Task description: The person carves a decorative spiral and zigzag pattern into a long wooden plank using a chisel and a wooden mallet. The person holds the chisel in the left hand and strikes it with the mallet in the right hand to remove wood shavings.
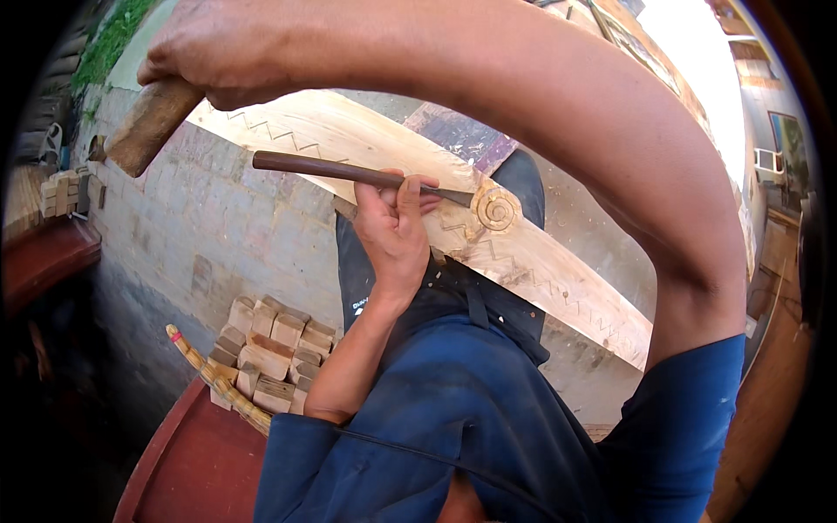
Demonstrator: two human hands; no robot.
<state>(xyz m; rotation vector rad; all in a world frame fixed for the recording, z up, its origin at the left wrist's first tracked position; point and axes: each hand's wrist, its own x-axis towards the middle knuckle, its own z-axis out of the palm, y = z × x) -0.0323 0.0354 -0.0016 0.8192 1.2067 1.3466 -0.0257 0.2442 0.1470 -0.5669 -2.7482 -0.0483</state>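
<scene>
My left hand holds a slim chisel by its dark brown handle, close to where the metal blade begins. The blade's tip meets the edge of a carved spiral on a long pale wooden board. Zigzag lines run along the board on both sides of the spiral. Raised at the upper left, my right hand grips a thick round wooden mallet, which is apart from the chisel's handle end. My right arm arches across the top of the view and covers part of the board.
Small wooden blocks are heaped at the lower left, beside a knobbly yellowish stick and a red-brown piece of furniture. More blocks stand at the far left. My legs are under the board.
</scene>
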